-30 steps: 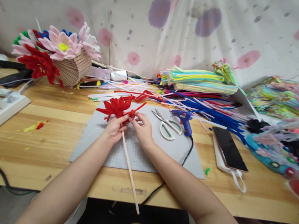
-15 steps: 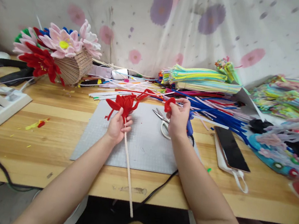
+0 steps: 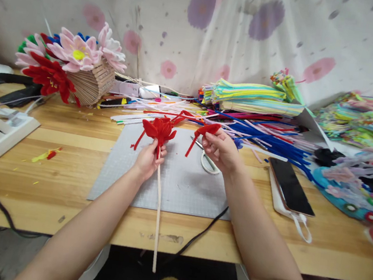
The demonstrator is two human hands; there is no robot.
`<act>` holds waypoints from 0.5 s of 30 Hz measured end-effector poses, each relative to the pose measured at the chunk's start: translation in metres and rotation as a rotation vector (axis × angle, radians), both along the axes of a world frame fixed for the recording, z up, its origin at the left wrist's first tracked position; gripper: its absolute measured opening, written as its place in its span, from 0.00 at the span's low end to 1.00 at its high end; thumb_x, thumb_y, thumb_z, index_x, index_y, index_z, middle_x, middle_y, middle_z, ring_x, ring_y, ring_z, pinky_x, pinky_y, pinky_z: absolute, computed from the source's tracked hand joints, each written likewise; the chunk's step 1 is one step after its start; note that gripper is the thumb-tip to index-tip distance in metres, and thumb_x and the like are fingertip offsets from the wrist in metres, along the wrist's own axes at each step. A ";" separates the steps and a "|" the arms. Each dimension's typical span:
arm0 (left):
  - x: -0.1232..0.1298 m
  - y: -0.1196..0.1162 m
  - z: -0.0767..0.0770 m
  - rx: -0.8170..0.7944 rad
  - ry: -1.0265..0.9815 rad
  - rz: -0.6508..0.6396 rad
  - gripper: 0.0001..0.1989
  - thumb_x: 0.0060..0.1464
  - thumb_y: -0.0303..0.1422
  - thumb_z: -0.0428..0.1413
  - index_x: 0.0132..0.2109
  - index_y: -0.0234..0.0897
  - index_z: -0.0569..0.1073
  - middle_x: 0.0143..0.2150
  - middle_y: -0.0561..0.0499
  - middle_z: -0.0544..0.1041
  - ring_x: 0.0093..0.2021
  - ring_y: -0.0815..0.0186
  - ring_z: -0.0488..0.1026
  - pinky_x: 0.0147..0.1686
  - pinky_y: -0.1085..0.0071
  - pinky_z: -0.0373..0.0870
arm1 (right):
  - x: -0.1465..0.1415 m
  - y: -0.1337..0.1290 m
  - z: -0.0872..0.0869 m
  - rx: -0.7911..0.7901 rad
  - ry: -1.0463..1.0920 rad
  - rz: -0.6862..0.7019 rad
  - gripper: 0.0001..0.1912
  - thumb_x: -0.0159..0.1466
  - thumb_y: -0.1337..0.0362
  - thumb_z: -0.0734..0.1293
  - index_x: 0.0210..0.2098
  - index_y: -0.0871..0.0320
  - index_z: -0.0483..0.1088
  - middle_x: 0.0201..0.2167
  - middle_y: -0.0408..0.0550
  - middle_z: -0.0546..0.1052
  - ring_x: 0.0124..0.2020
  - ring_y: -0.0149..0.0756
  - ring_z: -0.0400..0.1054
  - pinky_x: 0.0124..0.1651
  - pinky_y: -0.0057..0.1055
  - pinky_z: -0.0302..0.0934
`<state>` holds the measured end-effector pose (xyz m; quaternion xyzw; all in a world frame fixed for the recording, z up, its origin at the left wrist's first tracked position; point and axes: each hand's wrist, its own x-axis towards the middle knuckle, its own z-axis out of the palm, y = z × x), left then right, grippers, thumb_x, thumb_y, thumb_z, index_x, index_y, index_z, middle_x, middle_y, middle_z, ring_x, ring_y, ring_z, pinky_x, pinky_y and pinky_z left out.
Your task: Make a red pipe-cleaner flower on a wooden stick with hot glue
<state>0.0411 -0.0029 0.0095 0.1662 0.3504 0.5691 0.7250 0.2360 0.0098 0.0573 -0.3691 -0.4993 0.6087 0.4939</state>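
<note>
Red, fuzzy pile covers the bloom (image 3: pixel 160 130), which sits above the far edge of the grey mat (image 3: pixel 180 181), its rounded petals spreading around a tight middle. The left hand (image 3: pixel 148 158) is closed around the top of the pale stem (image 3: pixel 157 215), a thin, smooth-looking rod that runs past the mat's near edge; whether it is wood or plastic I cannot tell. The right hand (image 3: pixel 222 150), well apart from the left, pinches a loose petal (image 3: pixel 207 130) above the mat's far edge, a narrow red tail slanting down from it toward the mat.

For good handling, the left grip seems best kept high on the stem, where it should stop the bloom twisting. A light pinch likely suits the petal, since such soft pile could flatten, and its tail looks bendable enough to need keeping straight.

Metal scissors (image 3: pixel 210 166) with pale looped handles lie on the mat, partly hidden. Beyond the mat, slender blue strips (image 3: pixel 270 145) are strewn over the desk (image 3: pixel 57 205); right of the mat lies a flat, glossy phone (image 3: pixel 286 185).
</note>
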 end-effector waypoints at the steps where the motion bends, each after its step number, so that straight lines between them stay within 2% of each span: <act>1: 0.000 0.000 0.000 -0.006 0.004 0.009 0.10 0.58 0.32 0.48 0.31 0.31 0.67 0.24 0.53 0.64 0.19 0.78 0.62 0.10 0.86 0.48 | -0.003 0.000 -0.001 0.020 -0.023 -0.023 0.15 0.50 0.55 0.69 0.32 0.56 0.65 0.18 0.37 0.66 0.14 0.21 0.51 0.14 0.20 0.39; 5: 0.000 0.000 -0.001 -0.042 0.052 0.036 0.08 0.55 0.32 0.52 0.33 0.30 0.69 0.24 0.51 0.68 0.21 0.76 0.67 0.12 0.84 0.55 | -0.014 0.000 -0.013 0.130 -0.089 -0.080 0.14 0.51 0.54 0.69 0.30 0.56 0.66 0.22 0.39 0.71 0.14 0.20 0.47 0.16 0.22 0.40; 9: -0.001 0.000 -0.006 -0.057 0.129 0.015 0.08 0.55 0.32 0.52 0.35 0.31 0.72 0.28 0.48 0.74 0.24 0.72 0.72 0.15 0.80 0.63 | -0.021 0.001 -0.026 0.187 -0.092 -0.071 0.14 0.49 0.54 0.70 0.30 0.55 0.69 0.28 0.42 0.74 0.21 0.25 0.59 0.21 0.24 0.50; 11: -0.001 -0.001 -0.007 -0.049 0.139 -0.026 0.08 0.55 0.32 0.51 0.37 0.32 0.72 0.31 0.46 0.76 0.25 0.70 0.73 0.16 0.78 0.65 | -0.022 0.002 -0.031 0.198 -0.059 -0.076 0.13 0.49 0.55 0.70 0.30 0.55 0.68 0.28 0.42 0.73 0.25 0.27 0.62 0.23 0.24 0.54; 15: -0.001 -0.004 -0.002 -0.058 0.120 -0.076 0.08 0.54 0.32 0.53 0.38 0.32 0.72 0.33 0.46 0.76 0.28 0.68 0.75 0.15 0.79 0.63 | -0.017 0.003 -0.034 0.134 0.028 -0.099 0.15 0.48 0.55 0.70 0.30 0.55 0.65 0.24 0.39 0.70 0.22 0.25 0.61 0.23 0.23 0.55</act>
